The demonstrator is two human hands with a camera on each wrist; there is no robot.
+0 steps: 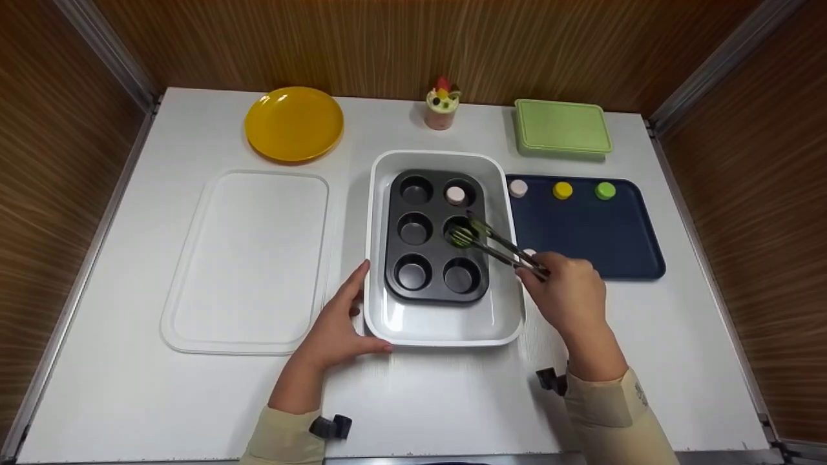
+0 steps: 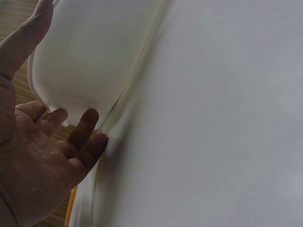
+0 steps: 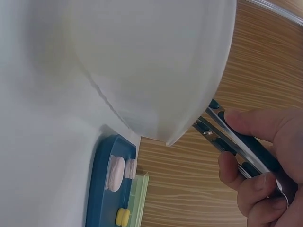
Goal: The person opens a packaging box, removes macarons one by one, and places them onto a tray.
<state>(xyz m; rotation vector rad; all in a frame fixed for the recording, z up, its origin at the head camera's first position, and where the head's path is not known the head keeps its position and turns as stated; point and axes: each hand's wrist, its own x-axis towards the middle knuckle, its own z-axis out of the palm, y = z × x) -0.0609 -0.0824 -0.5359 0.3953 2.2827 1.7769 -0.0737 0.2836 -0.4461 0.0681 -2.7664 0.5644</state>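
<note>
My right hand grips a pair of tongs, the thumb on one arm and curled fingers on the other. Their greenish tips are over the middle right cup of a dark muffin tin; the cup's contents are mostly hidden by them. The tin sits inside a deep white container. A pale pink macaron lies in the tin's far right cup. At the container's near left corner, my left hand is spread, fingertips against the side wall and thumb along the front.
Right of the container, a navy tray carries pink, yellow and green macarons. A clear lid lies left. Along the back stand a yellow plate, a dessert cup and a green lidded box.
</note>
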